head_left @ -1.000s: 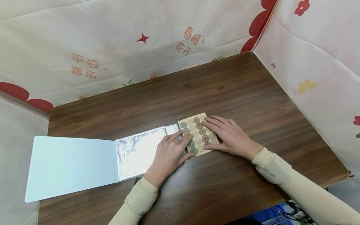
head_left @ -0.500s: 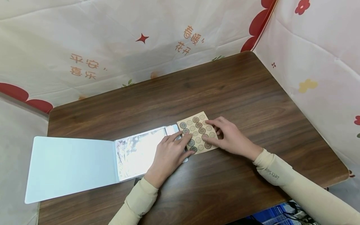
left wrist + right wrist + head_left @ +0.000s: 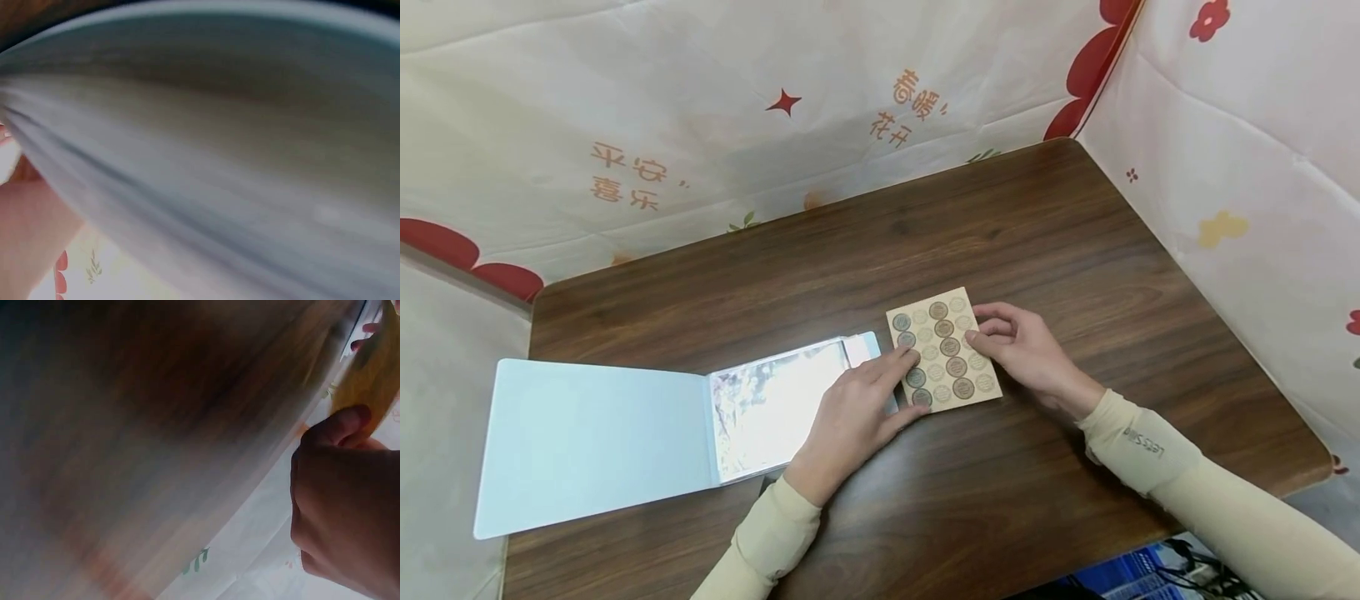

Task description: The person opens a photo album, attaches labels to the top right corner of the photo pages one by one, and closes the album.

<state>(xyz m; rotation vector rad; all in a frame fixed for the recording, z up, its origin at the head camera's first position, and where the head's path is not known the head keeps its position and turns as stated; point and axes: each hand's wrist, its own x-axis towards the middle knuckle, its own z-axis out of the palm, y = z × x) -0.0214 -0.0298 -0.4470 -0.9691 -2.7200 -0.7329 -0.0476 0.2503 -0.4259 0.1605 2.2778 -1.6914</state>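
Note:
A tan sheet of round stickers (image 3: 934,354), printed in dark and pale rows, is held just right of the open album in the head view. My right hand (image 3: 1018,346) pinches its right edge, thumb on top; the right wrist view shows the thumb against the tan sheet (image 3: 369,384). Extended fingers of my left hand (image 3: 857,408) rest at the sheet's left edge, and its thumb reaches the near left corner. The light blue photo album (image 3: 595,442) lies open under and beside the left hand, its shiny clear pocket (image 3: 775,408) facing up.
A dark wood table (image 3: 1037,225) bears everything. Its back and right edges meet printed cloth walls (image 3: 700,83). The album's cover reaches past the table's left edge. Below the front right edge are cables and a blue item (image 3: 1127,575).
The sticker sheet has shifted right and slightly away from the album. My right hand went from lying flat over it to pinching its right edge. The left hand has barely moved.

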